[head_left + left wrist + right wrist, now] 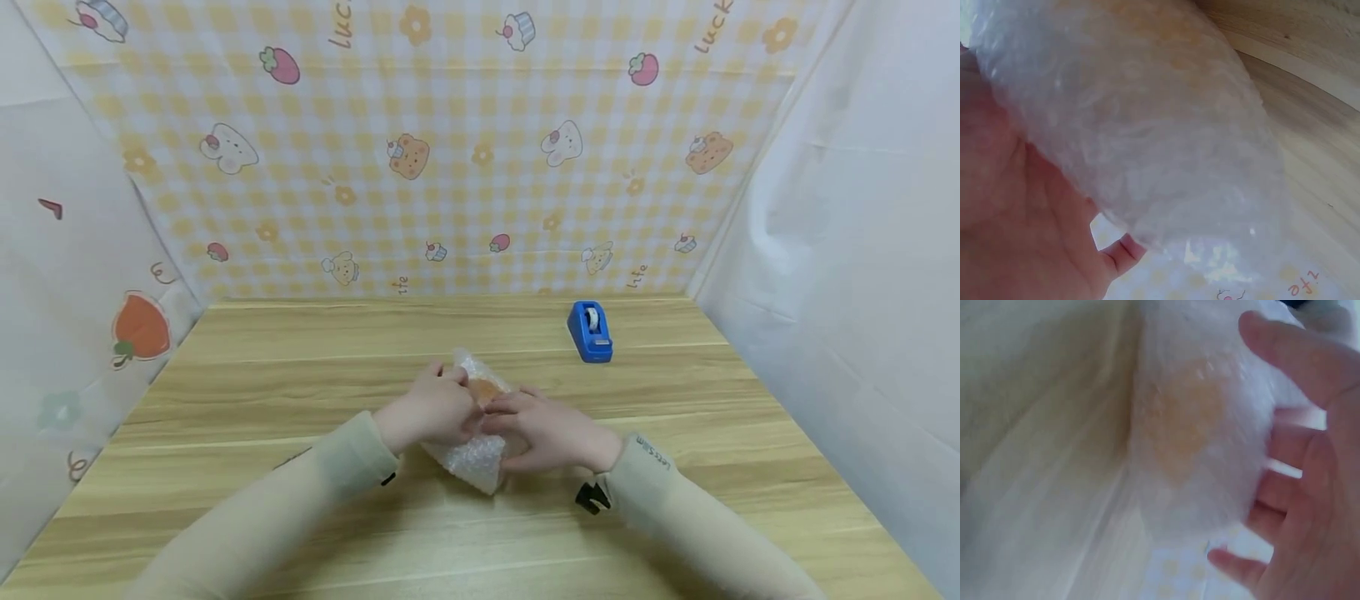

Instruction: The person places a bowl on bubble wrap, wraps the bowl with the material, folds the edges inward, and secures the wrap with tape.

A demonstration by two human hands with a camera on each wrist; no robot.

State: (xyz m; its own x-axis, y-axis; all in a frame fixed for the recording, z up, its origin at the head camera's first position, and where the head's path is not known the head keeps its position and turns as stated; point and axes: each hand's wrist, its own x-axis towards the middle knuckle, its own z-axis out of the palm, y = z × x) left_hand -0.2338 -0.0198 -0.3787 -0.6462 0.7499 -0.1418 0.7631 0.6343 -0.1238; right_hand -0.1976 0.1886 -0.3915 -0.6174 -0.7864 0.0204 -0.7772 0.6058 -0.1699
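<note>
In the head view, the bubble wrap (472, 462) is on the desk (315, 533), between the two hands, with something orange (486, 390) showing in it. The left hand (438, 406) grips its left side with curled fingers; the right hand (543, 429) holds its right side. Beyond, to the right, stands the blue tape dispenser (592, 333).

In the left wrist view, the wrap lies against the palm and hides most fingers.

In the right wrist view, thumb and bent fingers hold the wrap's edge, orange showing through it.
</note>
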